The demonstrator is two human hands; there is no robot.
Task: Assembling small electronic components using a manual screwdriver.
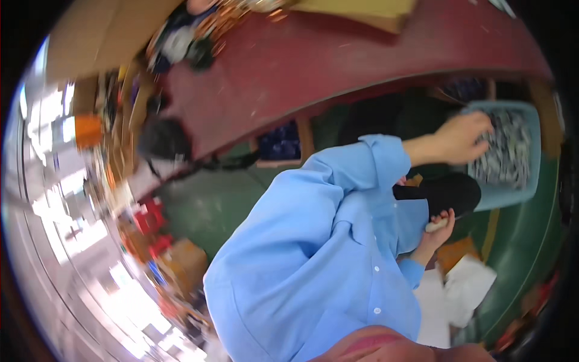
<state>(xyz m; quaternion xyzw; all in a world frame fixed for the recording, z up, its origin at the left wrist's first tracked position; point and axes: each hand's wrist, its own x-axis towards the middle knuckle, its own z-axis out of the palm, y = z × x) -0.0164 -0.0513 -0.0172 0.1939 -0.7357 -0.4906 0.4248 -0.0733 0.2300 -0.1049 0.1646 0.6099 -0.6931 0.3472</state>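
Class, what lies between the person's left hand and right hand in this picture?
In the head view, what looks like a black-trousered knee lies between the left hand and the right hand, which holds a pale piece.

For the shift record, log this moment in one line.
left hand: at light-blue bin of small grey pieces | right hand: holding small pale object | table: red

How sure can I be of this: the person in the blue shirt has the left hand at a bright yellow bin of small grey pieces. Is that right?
Not quite: the plastic bin is pale blue, not bright yellow, as the head view shows. The rest holds: the left hand of the person in the blue shirt is at it, and it contains small grey pieces.
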